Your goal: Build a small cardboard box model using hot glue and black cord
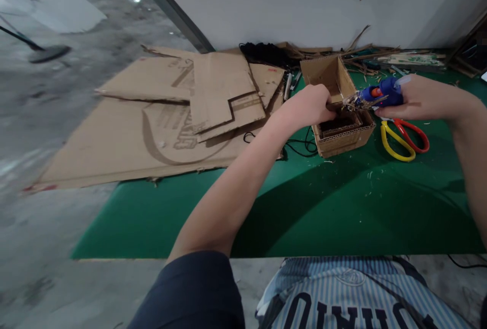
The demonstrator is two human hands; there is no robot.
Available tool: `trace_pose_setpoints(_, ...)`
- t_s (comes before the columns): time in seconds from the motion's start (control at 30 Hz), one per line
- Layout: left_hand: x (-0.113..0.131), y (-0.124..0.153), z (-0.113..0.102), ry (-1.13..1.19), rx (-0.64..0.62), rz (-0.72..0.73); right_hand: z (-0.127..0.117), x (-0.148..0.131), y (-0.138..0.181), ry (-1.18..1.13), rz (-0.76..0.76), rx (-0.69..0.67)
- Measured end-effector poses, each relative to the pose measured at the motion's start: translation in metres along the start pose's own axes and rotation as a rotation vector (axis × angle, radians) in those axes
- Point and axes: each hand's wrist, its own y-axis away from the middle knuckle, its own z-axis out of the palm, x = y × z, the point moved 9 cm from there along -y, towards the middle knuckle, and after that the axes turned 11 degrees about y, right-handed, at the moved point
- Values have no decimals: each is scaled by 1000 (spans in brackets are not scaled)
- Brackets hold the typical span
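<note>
A small cardboard box (344, 139) stands on the green table with its lid flap raised at the back; smaller cardboard pieces show inside. My left hand (314, 105) grips the box at its left side, with its fingertips curled over the edge and partly hidden. In my right hand (422, 97) is a blue hot glue gun (387, 93), pointed left over the box. Bits of debris and strands cling around its nozzle. Just below the right hand lie scissors (397, 147) with one yellow and one red handle.
Large cardboard sheets (163, 131) cover the left of the green table (304, 217) and overhang its edge. Cardboard strips (365, 54), a black cloth-like bundle (268, 54) and pens (289, 85) lie along the wall. A black cord (304, 145) runs beside the box.
</note>
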Motion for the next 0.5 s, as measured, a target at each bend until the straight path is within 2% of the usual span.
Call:
trace_pose_setpoints(0.2, 1, 1, 0, 7, -11, 1, 0, 0, 0, 6, -37, 9)
trace_pose_setpoints(0.43, 0, 1, 1, 3, -19, -2, 2, 3, 0, -63, -2, -8)
trace_pose_setpoints(0.5, 1, 1, 1, 2, -21, -4, 0, 3, 1, -116, -53, 29)
